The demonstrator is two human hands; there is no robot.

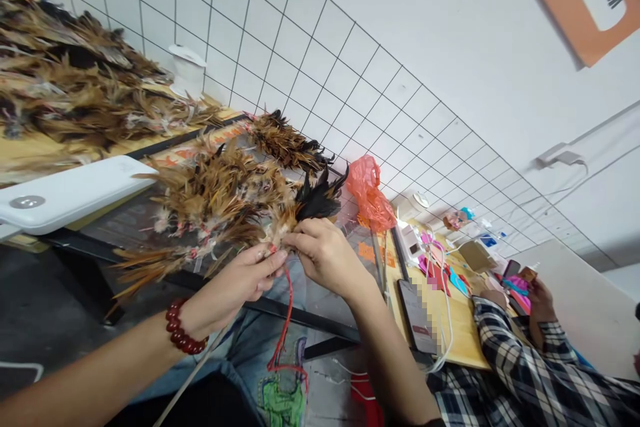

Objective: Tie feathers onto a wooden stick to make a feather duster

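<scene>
Both my hands meet over the front of the table, their fingertips closed in pinches close together. My left hand (255, 271), with a dark red bead bracelet (181, 330) on its wrist, grips a red cord (289, 310) that hangs down toward my lap. My right hand (324, 255) pinches the base of a bunch of feathers, whose black tips (320, 197) fan out above the knuckles. The exact grip points are partly hidden by the fingers. Just beyond my left hand lies a pile of brown feathers (220, 180) with reddish ties, some jutting over the edge.
A white device (75, 193) lies at left, before heaped feather strands (75, 93). Another feather bunch (287, 140) and a red plastic bag (370, 193) sit near the wire grid (345, 73). At right are a phone (417, 317), cables and a co-worker's plaid sleeve (510, 347).
</scene>
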